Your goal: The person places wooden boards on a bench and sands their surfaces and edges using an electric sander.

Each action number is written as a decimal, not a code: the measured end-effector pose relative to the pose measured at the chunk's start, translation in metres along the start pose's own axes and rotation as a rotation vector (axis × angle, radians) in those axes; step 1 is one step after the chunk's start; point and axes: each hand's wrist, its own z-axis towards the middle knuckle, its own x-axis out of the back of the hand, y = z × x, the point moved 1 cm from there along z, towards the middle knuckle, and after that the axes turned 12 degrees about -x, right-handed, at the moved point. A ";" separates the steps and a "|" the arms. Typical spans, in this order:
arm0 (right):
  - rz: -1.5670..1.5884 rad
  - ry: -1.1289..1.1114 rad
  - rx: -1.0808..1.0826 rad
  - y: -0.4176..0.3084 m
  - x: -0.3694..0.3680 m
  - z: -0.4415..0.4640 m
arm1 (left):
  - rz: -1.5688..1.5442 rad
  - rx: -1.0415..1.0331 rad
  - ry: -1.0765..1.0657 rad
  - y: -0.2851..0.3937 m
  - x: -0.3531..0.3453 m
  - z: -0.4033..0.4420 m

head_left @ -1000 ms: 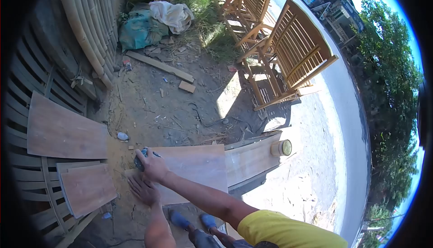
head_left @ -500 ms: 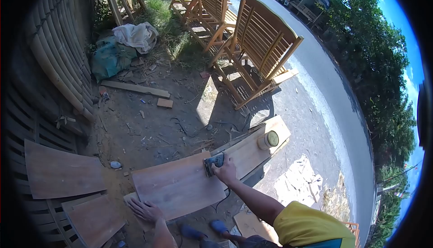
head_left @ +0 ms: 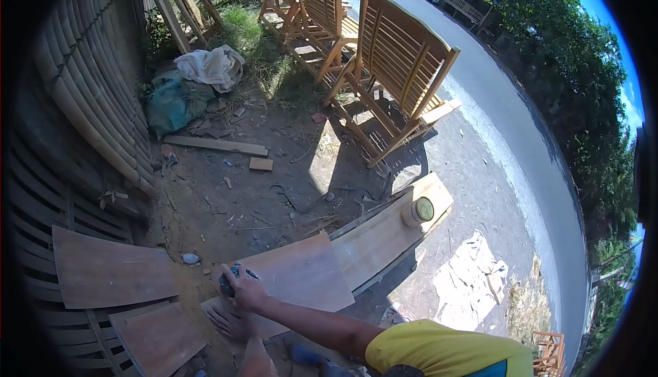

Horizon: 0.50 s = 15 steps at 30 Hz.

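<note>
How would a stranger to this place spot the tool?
Find the yellow sleeve and follow its arm to the right hand. It grips the tool at the left end of the wooden sheet: compact, dark and bluish, unlike that flat brown sheet.

A long board [head_left: 370, 248] carries a thin panel [head_left: 301, 273]; apparently a tin [head_left: 418, 212] too.

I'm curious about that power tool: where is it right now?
Lower left of the head view, the power tool is in the right hand, at the left end of the wooden sheet.
</note>
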 end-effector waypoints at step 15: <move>0.095 0.562 -0.558 0.214 0.127 -0.056 | -0.038 0.011 -0.071 0.008 0.018 0.000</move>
